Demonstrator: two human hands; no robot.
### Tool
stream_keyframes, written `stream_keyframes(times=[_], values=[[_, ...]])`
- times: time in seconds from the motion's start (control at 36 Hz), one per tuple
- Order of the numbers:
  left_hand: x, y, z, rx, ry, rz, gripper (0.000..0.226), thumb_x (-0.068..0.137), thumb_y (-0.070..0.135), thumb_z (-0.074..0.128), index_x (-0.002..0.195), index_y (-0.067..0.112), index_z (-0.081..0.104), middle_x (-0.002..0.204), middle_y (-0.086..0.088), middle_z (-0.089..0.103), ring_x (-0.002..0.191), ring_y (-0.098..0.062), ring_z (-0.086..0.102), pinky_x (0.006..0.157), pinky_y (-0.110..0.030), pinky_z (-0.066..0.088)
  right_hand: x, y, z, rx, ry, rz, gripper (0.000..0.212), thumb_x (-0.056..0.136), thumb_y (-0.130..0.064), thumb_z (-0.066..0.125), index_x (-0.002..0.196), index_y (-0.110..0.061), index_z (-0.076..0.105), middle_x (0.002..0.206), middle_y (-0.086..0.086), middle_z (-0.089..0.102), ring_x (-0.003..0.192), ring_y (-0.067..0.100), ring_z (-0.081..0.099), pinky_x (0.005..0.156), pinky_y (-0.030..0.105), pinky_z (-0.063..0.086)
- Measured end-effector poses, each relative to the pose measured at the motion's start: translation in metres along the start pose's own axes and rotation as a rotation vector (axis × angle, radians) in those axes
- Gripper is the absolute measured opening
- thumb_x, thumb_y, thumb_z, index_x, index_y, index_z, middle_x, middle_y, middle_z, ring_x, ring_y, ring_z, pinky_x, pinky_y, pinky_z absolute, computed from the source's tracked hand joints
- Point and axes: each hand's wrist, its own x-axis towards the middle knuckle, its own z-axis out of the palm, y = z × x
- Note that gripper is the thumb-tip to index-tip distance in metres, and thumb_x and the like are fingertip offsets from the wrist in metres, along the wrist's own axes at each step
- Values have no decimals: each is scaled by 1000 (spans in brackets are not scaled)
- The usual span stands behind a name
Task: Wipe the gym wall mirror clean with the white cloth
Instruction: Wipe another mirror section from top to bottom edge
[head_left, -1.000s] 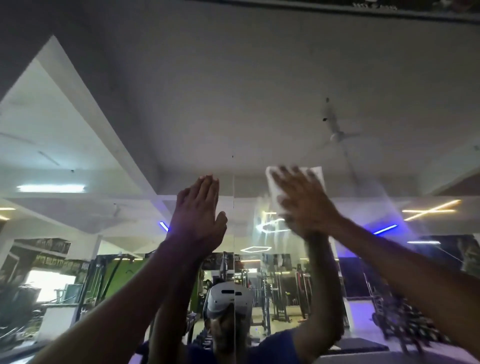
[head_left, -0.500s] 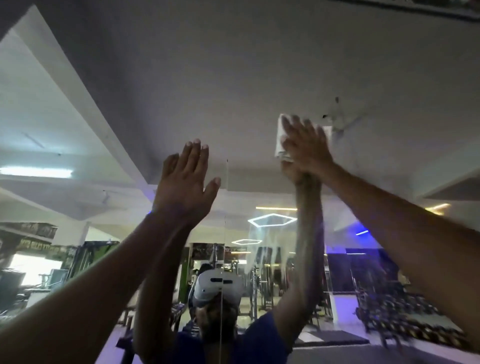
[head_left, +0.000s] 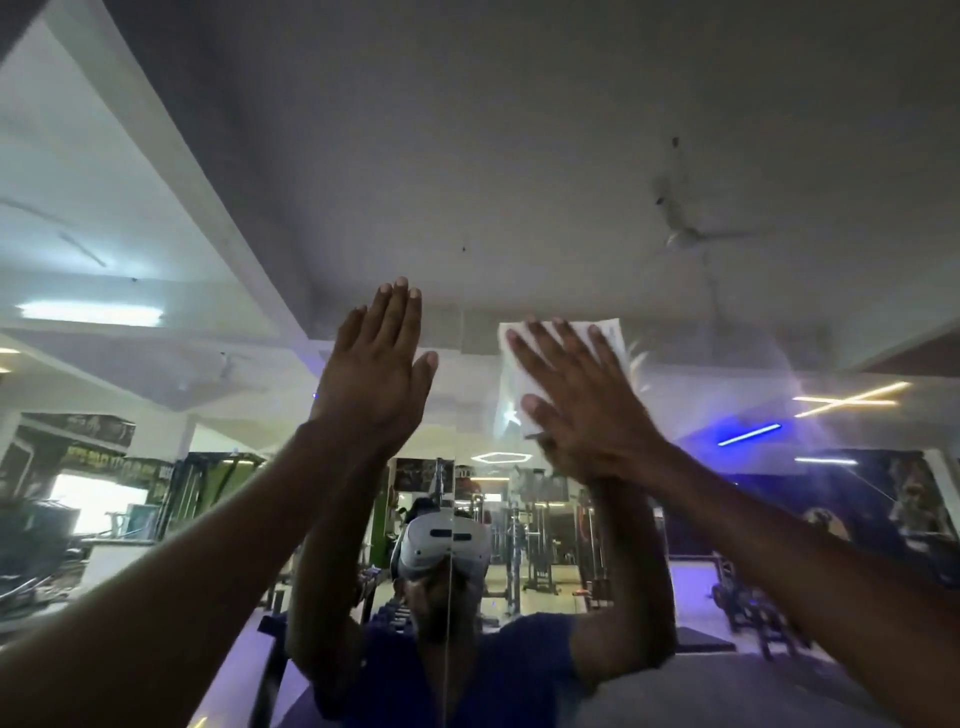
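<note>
Since half a second ago, our right hand (head_left: 582, 400) has slid the white cloth (head_left: 561, 364) lower on the wall mirror (head_left: 519, 156), right of centre. Its fingers are spread flat, pressing the cloth. Our left hand (head_left: 374, 374) rests flat on the glass at centre, fingers straight together.

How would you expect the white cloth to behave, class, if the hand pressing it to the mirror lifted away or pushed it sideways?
The white cloth looks thin and folded flat, so it is probably floppy and light. Only the right hand, fingers spread flat, pins it to the mirror; released, it would likely drop. Pushed, it should slide easily over smooth glass.
</note>
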Motion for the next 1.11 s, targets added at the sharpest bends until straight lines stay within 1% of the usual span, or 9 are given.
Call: stream_keyframes(times=[0.11,0.19,0.33,0.42,0.61,0.81,0.92,1.0,1.11], values=[[-31,-6,-1,15,-8,8,72,106,45,18,166,6,20,175,-12,14,163,-26,11,130,-45,12,-23,87,0,-110,151,474,68,108,-57,11,169,-27,22,174,4,28,156,32,34,125,58,22],[-41,-6,-2,-7,-23,-1,72,105,44,20,166,5,19,174,-13,13,163,-26,10,130,-42,6,-11,40,-5,-77,189,678,78,99,-55,20,168,-20,25,170,13,33,151,39,37,122,65,24],[-41,-8,-13,-18,-85,18,77,101,44,7,167,6,14,175,-12,8,163,-25,6,130,-43,7,-7,-118,3,77,22,205,78,103,-59,15,170,-24,-1,179,0,-3,164,25,-7,131,56,-6],[-45,-17,-19,0,-99,69,77,100,43,9,166,5,21,174,-14,14,162,-26,12,130,-46,15,-14,-65,-3,32,-27,39,74,105,-57,15,171,-26,3,179,-3,-2,165,21,-4,132,53,-3],[-52,-7,-17,-28,-74,22,74,102,41,13,165,3,21,173,-14,16,162,-28,13,130,-46,10,-8,37,-11,-54,140,610,76,101,-57,13,169,-24,22,174,7,27,158,35,28,126,63,19],[-52,-9,-17,-1,-110,17,76,101,44,9,167,7,11,175,-11,7,163,-25,4,131,-43,3,-29,-71,-10,27,-78,-4,71,105,-58,10,170,-33,-3,178,-3,-8,164,23,-11,131,54,-8],[-56,-10,-18,29,-100,35,75,101,41,13,166,4,20,174,-14,15,162,-28,15,130,-47,14,-15,31,-11,-86,108,326,63,109,-52,18,168,-30,17,174,2,28,157,28,32,126,58,20],[-60,-10,-17,2,-103,21,76,101,43,12,167,6,18,175,-12,12,163,-26,11,129,-44,9,-12,4,-2,-116,168,540,71,106,-59,10,170,-28,14,176,4,23,159,33,25,128,58,13],[-65,-8,-15,-5,-109,-1,76,100,43,11,167,7,14,175,-11,8,163,-26,7,130,-43,5,-55,-95,2,23,-20,173,76,104,-60,11,170,-27,-5,178,1,-11,164,29,-11,130,59,-5]])
